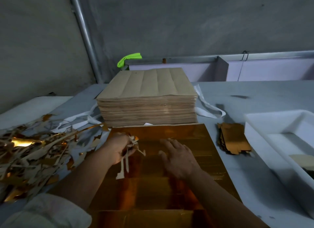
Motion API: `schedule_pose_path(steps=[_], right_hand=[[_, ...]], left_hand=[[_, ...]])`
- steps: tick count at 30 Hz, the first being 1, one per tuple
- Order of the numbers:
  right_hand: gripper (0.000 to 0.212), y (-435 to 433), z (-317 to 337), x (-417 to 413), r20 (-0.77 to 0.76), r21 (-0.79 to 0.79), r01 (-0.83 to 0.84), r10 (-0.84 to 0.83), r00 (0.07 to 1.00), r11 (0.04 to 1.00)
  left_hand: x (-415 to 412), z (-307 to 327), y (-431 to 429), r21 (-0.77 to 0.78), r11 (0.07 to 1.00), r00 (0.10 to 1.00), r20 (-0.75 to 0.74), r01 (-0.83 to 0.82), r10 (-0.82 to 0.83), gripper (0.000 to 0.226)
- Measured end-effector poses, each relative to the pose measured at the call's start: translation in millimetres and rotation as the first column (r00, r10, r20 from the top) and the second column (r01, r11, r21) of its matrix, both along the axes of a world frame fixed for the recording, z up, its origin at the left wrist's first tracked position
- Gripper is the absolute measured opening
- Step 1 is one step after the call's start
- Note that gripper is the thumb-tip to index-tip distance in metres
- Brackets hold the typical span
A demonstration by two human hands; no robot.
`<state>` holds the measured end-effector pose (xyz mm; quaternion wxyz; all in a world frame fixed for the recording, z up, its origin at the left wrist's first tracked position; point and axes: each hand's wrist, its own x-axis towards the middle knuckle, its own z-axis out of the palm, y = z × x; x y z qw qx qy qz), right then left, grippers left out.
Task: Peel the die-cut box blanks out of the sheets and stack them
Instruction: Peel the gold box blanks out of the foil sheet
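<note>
Gold sheet point(153, 190), long axis front-to-back

- Tabletop point(246, 92) — covered in pale grey-white, running from the left edge to the right.
- Brown sheets point(146, 100) in a tall stack at the back centre.
- Gold sheet point(169, 185) flat in front, its far edge at the stack's foot.
- Scraps point(34, 151) heaped at the left — brown and gold strips, tangled.
- White strips point(206, 107) trailing out on both sides of the stack.
- Gold blanks point(234, 137) in a low, ragged pile right of the gold sheet.
- White tray point(265, 122) at the far right.
</note>
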<state>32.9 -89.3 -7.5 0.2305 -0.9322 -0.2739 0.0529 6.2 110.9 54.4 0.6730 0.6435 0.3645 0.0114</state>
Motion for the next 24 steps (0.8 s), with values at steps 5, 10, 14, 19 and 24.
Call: schedule_pose_path(steps=[5,10,14,19,24], right_hand=[[0.059,-2,-29,-3,0.043,-0.226,0.046,-0.037,0.998,0.973],[0.060,-2,-35,-3,0.102,-0.195,0.073,-0.054,0.993,0.978],[0.060,-2,-37,-4,0.119,-0.208,0.082,-0.058,0.991,0.975],[0.061,-2,-38,-3,0.114,-0.211,0.086,-0.063,0.991,0.974],[0.061,-3,-37,-3,0.119,-0.209,0.088,-0.064,0.991,0.974]], left_hand=[[-8,-8,69,0.570,0.821,0.993,-0.085,-0.022,0.086,0.042],[-17,-16,125,0.923,0.348,0.975,-0.206,0.165,0.082,0.031],[-27,-41,136,0.914,0.251,0.946,-0.325,0.318,-0.014,0.040],[-34,-76,146,0.853,-0.069,0.853,-0.521,0.518,-0.030,0.056],[-39,-76,159,0.843,-0.162,0.858,-0.506,0.514,0.088,0.052]])
